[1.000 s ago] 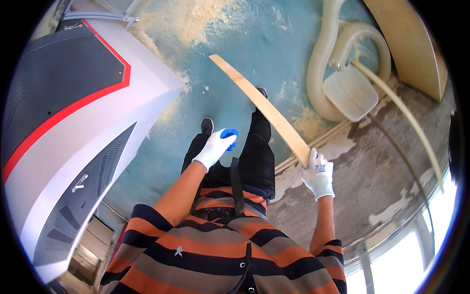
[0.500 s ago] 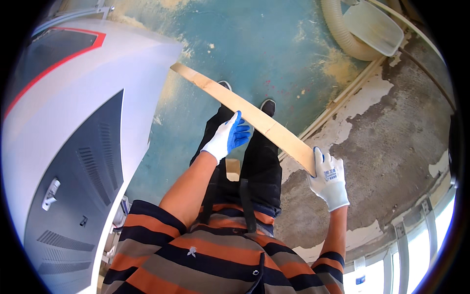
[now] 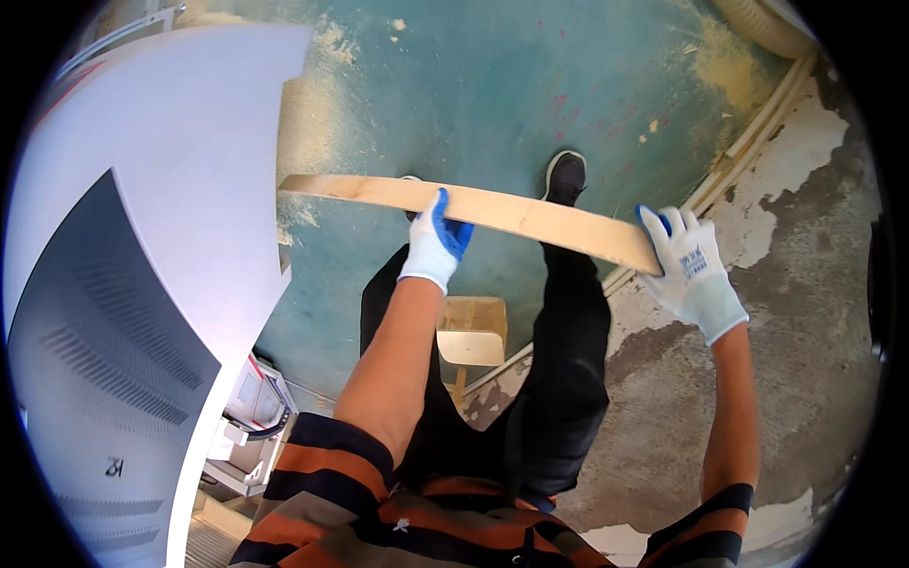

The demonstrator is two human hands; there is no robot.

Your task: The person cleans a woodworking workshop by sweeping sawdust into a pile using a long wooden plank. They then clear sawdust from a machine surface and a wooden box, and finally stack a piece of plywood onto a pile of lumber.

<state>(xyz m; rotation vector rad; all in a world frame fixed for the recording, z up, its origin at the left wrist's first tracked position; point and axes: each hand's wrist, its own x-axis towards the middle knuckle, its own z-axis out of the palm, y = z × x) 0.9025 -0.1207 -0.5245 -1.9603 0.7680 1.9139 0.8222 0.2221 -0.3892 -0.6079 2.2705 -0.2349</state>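
In the head view, the pale wooden board (image 3: 559, 224) is up off the floor (image 3: 473, 104), not yet set down, spanning ten to three o'clock. The right hand (image 3: 693, 270) grips its three-o'clock end; the left hand (image 3: 436, 244), near twelve, clasps its lower edge. It looks long, narrow, faintly marked.
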